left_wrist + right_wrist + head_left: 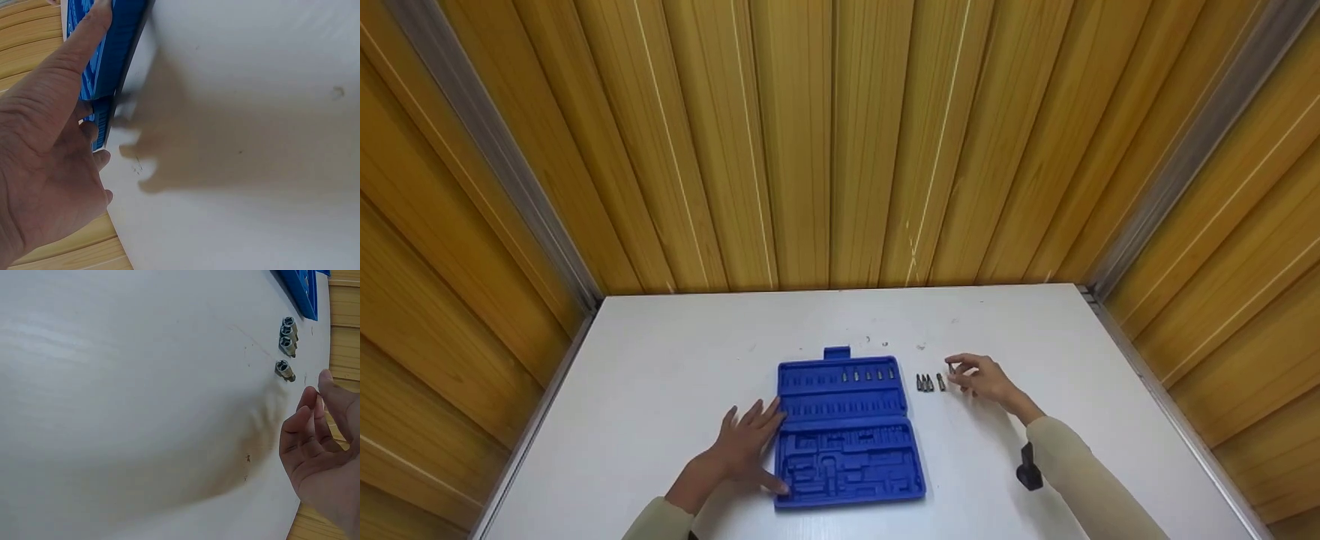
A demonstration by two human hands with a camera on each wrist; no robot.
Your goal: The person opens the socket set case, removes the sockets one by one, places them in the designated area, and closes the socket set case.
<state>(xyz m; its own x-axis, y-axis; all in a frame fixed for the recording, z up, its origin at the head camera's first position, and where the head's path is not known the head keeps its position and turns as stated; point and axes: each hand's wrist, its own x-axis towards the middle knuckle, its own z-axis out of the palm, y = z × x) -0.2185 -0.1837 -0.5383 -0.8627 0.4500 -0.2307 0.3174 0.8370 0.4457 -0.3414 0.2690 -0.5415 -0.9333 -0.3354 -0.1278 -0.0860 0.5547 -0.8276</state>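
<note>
Your right grip (pixel 984 379) is nearly closed, thumb and fingertips pinching a small metal piece (pixel 951 368) at roughly 2 o'clock from the blue case (pixel 847 501), with four loose sockets (pixel 925 383) on the desk (pixel 690 352) just off its 9 o'clock side. Your left grip (pixel 742 450) is spread out, not clamped on anything, touching the case's 9 o'clock edge. I'd bet the piece is light, rigid, tough but kinda slick, so pinch it mid-barrel. The case looks like stiff plastic; steady it by the rim.

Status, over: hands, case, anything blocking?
Left hand touching blue case. Right hand pinching small metal piece. Case open, partly filled. Four loose pieces between case and right hand.
</note>
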